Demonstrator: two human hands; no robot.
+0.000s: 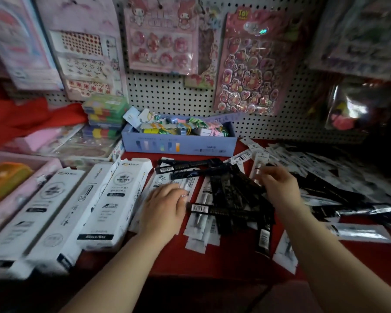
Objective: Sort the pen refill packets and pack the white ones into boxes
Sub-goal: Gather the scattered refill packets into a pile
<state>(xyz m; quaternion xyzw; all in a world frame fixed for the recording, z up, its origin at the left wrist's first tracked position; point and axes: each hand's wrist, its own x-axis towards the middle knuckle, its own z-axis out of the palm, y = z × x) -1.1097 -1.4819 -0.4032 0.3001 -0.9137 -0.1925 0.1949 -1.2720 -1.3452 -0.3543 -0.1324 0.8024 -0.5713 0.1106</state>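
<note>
Left hand (165, 208), fingers straight, on white packets (161, 180) | right hand (280, 188) pinches a packet (259, 166) | blue box (178, 146) holds coloured tags (167, 127) | white boxes (113, 199): contents hidden

White boxes (72, 211), lower left: nearest one cut by frame edge. Packets (348, 168), far right: blurred, lost in shadow.

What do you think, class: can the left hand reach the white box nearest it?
Probably yes: the left hand lies on white packets right beside that white box, with nothing between them.
</note>
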